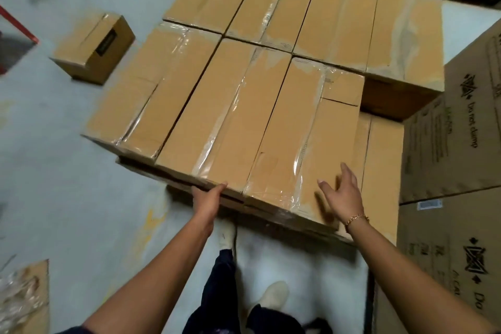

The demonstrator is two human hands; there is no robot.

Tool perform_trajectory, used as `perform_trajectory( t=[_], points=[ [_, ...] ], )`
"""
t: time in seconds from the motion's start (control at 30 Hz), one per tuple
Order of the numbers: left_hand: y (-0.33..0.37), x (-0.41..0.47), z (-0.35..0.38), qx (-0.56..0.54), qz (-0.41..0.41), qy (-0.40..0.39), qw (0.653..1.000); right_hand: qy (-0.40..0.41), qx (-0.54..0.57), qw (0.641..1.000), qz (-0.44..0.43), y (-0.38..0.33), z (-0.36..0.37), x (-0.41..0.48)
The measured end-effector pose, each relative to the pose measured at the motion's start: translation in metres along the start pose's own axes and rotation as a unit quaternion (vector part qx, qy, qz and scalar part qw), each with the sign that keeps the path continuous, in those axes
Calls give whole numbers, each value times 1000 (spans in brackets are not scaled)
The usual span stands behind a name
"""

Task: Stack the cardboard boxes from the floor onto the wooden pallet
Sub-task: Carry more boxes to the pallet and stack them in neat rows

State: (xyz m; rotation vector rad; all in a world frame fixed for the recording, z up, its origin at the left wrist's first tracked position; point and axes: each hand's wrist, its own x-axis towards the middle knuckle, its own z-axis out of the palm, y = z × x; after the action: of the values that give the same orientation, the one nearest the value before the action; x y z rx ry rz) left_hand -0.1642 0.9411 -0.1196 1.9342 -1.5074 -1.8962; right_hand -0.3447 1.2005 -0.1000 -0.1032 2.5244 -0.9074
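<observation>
Several long taped cardboard boxes lie side by side in a stack in front of me, hiding the pallet beneath. My left hand grips the near bottom edge of a top-layer box, fingers curled under it. Just above the nearest right-hand box hovers my right hand, its fingers spread and relaxed, holding nothing. One small cardboard box stands alone on the grey floor to the left of the stack.
Tall printed cartons stand close on the right. A lower box shows beside the stack at right. A flattened cardboard piece with plastic wrap lies at bottom left. A red frame is at far left. My feet are below.
</observation>
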Motion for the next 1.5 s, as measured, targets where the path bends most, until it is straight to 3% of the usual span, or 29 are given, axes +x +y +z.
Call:
perform_trajectory(
  t=[0.27, 0.53, 0.97, 1.2, 1.5],
  points=[
    [41, -28, -93, 87, 139, -2, 986, -80, -45, 991, -99, -89, 15, -45],
    [91, -3, -239, 127, 218, 46, 966, -128, -51, 977, -163, -218, 101, -63],
    [169, 107, -491, 110, 222, 109, 963, -229, -14, 946, -229, -453, 315, -89],
    [230, 200, -575, 89, 219, 123, 964, -250, 9, 938, -240, -569, 403, -36],
    [361, 339, -669, 47, 198, 141, 969, -277, 29, 936, -216, -743, 508, 60]
  ],
)
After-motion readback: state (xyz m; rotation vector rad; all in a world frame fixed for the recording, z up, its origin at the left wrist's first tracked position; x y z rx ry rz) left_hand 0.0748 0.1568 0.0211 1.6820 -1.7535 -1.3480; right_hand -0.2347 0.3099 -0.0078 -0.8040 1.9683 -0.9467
